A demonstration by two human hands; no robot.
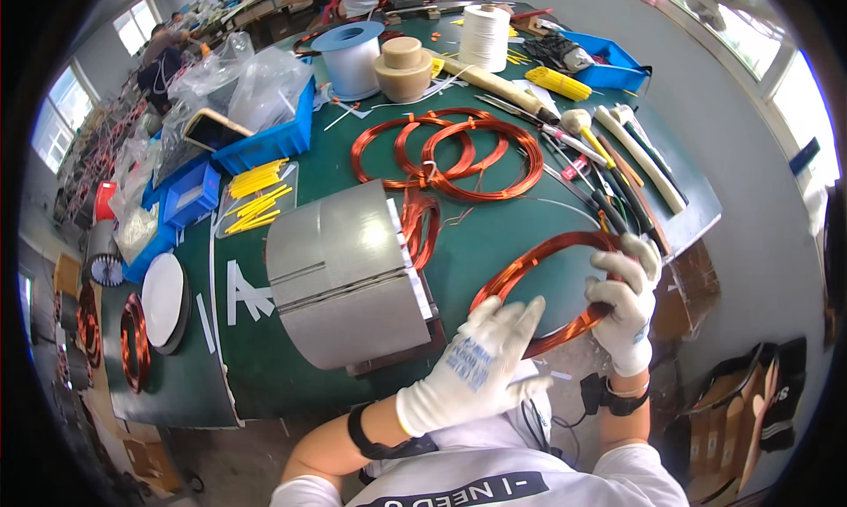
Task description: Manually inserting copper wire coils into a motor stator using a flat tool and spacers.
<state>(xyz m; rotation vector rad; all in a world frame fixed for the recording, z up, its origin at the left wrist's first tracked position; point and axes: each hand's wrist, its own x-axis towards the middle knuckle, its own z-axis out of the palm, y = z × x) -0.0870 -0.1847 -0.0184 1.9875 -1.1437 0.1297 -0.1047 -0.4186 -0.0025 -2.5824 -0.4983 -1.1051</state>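
Note:
My right hand (pixel 625 306), in a white work glove, has its fingers wrapped round the right side of a copper wire coil (pixel 522 267), which is tilted up off the table. My left hand (pixel 481 361), also gloved, lies against the near left part of that coil with its fingers stretched out and the thumb apart. Left of the coil sits a grey metal stator cylinder (pixel 348 273) on its side. From its right end a bundle of copper windings (pixel 422 229) comes out, with white insulation strips along the edge.
Several copper coils (pixel 481 158) lie behind the stator on the green table (pixel 335 163). Hammers and hand tools (pixel 631 158) crowd the right side. Spools (pixel 351 64), blue bins (pixel 273 141) and yellow tubes (pixel 256 209) stand further back and left. A person (pixel 161 61) is at the far left.

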